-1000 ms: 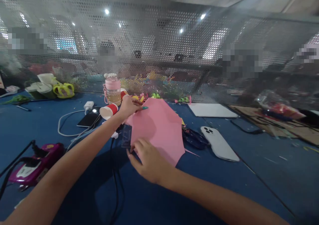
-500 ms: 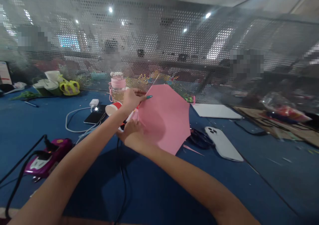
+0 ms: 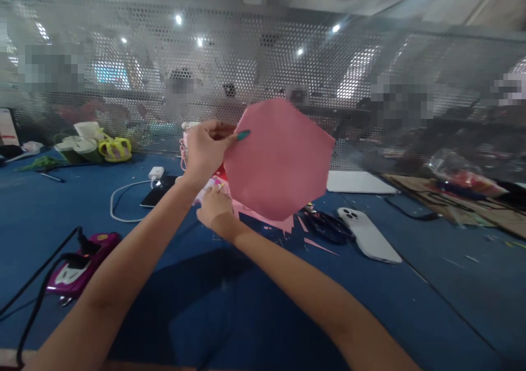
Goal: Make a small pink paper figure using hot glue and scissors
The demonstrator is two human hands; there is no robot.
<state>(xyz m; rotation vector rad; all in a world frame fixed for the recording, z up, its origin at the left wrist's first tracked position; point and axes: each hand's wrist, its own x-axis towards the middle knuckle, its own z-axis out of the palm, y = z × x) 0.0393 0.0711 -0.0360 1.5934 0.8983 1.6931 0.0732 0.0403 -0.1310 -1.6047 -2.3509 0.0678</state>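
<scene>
My left hand point(image 3: 209, 146), with a teal thumbnail, pinches the left edge of a flat pink paper octagon point(image 3: 281, 160). The sheet is raised upright above the table. Lower down, my right hand point(image 3: 216, 206) is curled near a small white and pink item, its fingertips mostly hidden; what it holds cannot be made out. Pink paper scraps point(image 3: 283, 224) lie beneath the octagon. Right of them are scissors with dark blue handles point(image 3: 331, 227). A pink-topped bottle stands behind my left hand, largely covered by it.
A white phone point(image 3: 370, 237) lies at right, with a flat white object point(image 3: 361, 182) behind it. At left are a purple power strip point(image 3: 84, 264), a black phone point(image 3: 159, 191) with a white charger point(image 3: 156, 172), and a yellow woven item point(image 3: 115, 149). A perforated metal screen point(image 3: 263, 75) stands behind.
My left hand has lifted the pink octagon up and turned it more toward me, uncovering the scraps below. My right hand has shifted slightly up; the black cord beneath it no longer shows clearly.
</scene>
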